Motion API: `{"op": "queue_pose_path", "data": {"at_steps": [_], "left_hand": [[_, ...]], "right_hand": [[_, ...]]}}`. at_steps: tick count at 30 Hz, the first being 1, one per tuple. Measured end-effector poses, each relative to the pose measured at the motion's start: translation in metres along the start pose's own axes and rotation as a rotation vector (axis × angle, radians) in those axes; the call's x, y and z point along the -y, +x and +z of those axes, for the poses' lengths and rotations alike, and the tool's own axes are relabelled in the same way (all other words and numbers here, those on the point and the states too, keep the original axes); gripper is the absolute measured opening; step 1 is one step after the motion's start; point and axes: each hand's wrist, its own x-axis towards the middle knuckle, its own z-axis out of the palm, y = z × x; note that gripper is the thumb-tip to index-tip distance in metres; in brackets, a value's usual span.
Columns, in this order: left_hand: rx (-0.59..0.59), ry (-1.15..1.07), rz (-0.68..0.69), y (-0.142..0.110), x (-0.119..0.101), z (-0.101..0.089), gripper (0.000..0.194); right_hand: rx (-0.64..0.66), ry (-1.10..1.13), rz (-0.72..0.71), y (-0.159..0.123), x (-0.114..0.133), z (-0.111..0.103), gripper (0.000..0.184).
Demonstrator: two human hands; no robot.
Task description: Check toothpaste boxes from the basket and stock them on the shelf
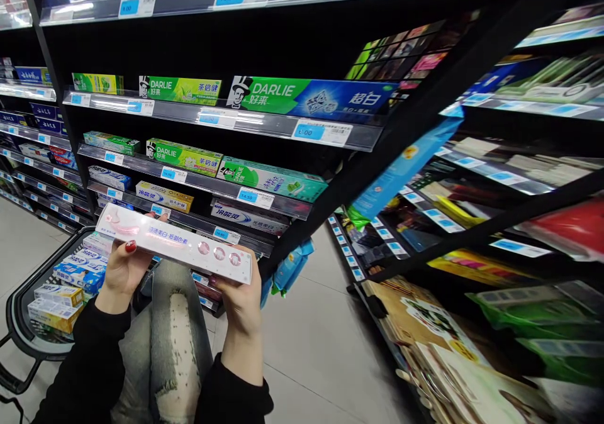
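Note:
Both my hands hold a long white and pink toothpaste box [174,241] in front of my knees, tilted down toward the right. My left hand [125,273] grips it near its left end, the thumb with a red nail on the front face. Around the right end closes my right hand [245,298], its fingers partly hidden behind and under the box. Just beyond the box, the lower shelves carry more toothpaste boxes, among them a yellow and white box [165,196] and a white and purple box [250,215].
A dark basket [23,292] with several toothpaste boxes stands on the floor at left. Shelves ahead hold green Darlie boxes [184,90] above price tags. Blue packets [292,267] hang at the shelf's end. Across the aisle floor [302,355], another rack [500,172] is blurred.

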Motion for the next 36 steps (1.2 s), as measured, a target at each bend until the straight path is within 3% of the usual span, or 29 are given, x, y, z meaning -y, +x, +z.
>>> {"op": "queue_pose_path", "data": {"at_steps": [15, 21, 24, 28, 33, 36], "left_hand": [[0.11, -0.02, 0.077, -0.004, -0.002, 0.002, 0.064], [0.117, -0.044, -0.082, -0.001, -0.004, -0.002, 0.07], [0.093, -0.041, -0.079, -0.001, -0.003, -0.005, 0.073], [0.047, -0.074, -0.015, -0.002, 0.002, -0.007, 0.073], [-0.016, -0.132, 0.092, 0.0, 0.006, -0.012, 0.071], [-0.017, -0.127, 0.126, 0.002, 0.006, -0.015, 0.069]], "right_hand": [[0.076, -0.062, -0.178, -0.003, 0.002, -0.002, 0.049], [0.014, -0.177, -0.347, -0.008, 0.023, 0.001, 0.032], [-0.018, -0.238, -0.377, -0.009, 0.031, 0.004, 0.029], [0.006, -0.23, -0.357, -0.011, 0.033, 0.004, 0.041], [0.131, -0.233, -0.211, -0.014, 0.034, -0.001, 0.067], [0.138, -0.239, -0.184, -0.015, 0.034, -0.001, 0.068]]}}
